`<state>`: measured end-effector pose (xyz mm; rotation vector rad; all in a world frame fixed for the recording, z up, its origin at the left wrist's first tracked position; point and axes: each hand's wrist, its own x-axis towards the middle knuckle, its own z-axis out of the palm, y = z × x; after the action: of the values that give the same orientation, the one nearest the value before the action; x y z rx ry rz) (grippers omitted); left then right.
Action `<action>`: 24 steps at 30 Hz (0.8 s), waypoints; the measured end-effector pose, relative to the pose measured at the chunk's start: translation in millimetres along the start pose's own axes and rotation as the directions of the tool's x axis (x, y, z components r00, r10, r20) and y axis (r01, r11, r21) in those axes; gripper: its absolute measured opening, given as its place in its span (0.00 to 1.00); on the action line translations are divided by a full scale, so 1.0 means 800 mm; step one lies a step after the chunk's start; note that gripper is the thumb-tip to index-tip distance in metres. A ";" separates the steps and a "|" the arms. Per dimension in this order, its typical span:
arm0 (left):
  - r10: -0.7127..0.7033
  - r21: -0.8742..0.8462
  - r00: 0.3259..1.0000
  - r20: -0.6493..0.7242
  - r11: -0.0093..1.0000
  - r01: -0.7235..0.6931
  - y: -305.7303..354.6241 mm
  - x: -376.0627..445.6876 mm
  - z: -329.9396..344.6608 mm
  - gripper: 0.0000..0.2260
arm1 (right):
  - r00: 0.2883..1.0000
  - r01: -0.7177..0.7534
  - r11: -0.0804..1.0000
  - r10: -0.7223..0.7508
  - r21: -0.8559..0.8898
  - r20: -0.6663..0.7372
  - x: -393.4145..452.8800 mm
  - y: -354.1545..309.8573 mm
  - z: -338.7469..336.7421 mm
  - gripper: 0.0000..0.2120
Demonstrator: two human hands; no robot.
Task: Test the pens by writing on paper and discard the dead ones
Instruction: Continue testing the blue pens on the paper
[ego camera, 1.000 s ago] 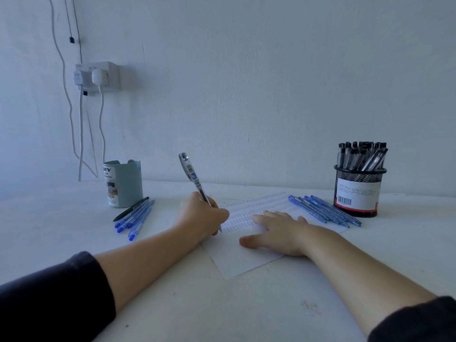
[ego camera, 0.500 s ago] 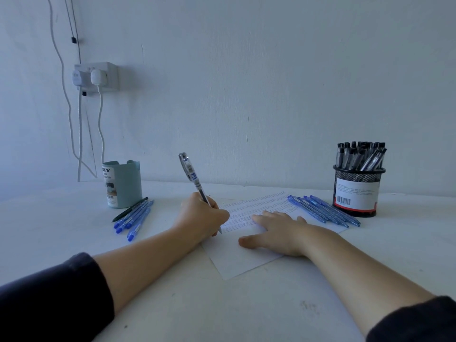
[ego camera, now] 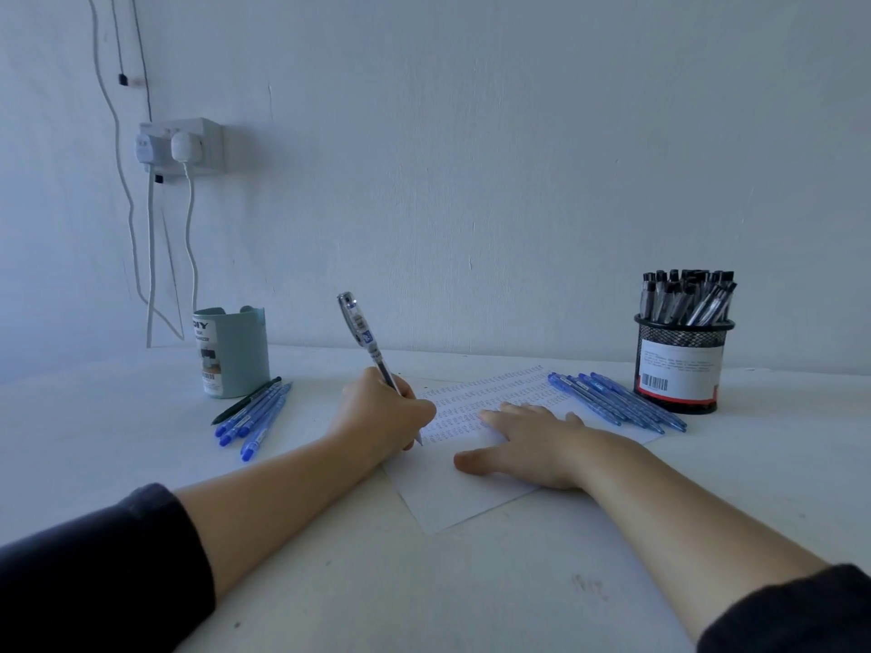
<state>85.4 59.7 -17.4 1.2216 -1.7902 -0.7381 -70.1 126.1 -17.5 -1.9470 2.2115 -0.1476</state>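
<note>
Head view showed the left hand (ego camera: 382, 412) gripping a clear pen (ego camera: 372, 351), its tip on the paper (ego camera: 452, 501) lying on the white table (ego camera: 94, 440); the right hand (ego camera: 528, 440) lay flat on the sheet, fingers spread, holding nothing

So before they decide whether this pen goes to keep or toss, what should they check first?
1. Pen held firmly by the left hand: ok.
2. Tip down on the paper: ok.
3. Right hand lying flat on the sheet to keep it from sliding: ok.
4. Fresh ink coming from this pen: cannot tell, the marks at the tip are too small to read.
5. Two sorted groups kept apart, blue pens by the teal cup and blue pens by the mesh pen holder: ok.
6. Which group is the dead one: cannot tell.
</note>
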 end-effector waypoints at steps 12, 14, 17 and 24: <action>0.053 -0.210 0.962 -0.268 0.971 -0.112 -0.003 0.030 -0.038 0.11 | 1.000 0.004 1.000 -0.004 -0.015 0.022 -0.007 -0.002 -0.004 0.33; 0.178 -0.088 0.926 -0.334 0.972 -0.219 -0.005 0.034 -0.044 0.07 | 1.000 0.013 1.000 -0.013 -0.003 0.013 -0.005 -0.005 -0.006 0.22; 0.301 0.017 0.920 -0.252 0.952 -0.307 -0.009 0.034 -0.047 0.06 | 0.999 0.036 0.986 -0.031 0.161 -0.032 -0.008 -0.006 -0.008 0.29; 0.360 0.565 0.932 -0.043 0.778 -0.274 -0.003 0.018 -0.031 0.26 | 0.907 0.277 0.820 -0.050 0.500 -0.418 -0.008 -0.010 -0.011 0.24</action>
<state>105.4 45.1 -3.0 1.2347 -2.0830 0.0885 -63.6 131.1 -6.8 -1.8677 1.8741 -1.1599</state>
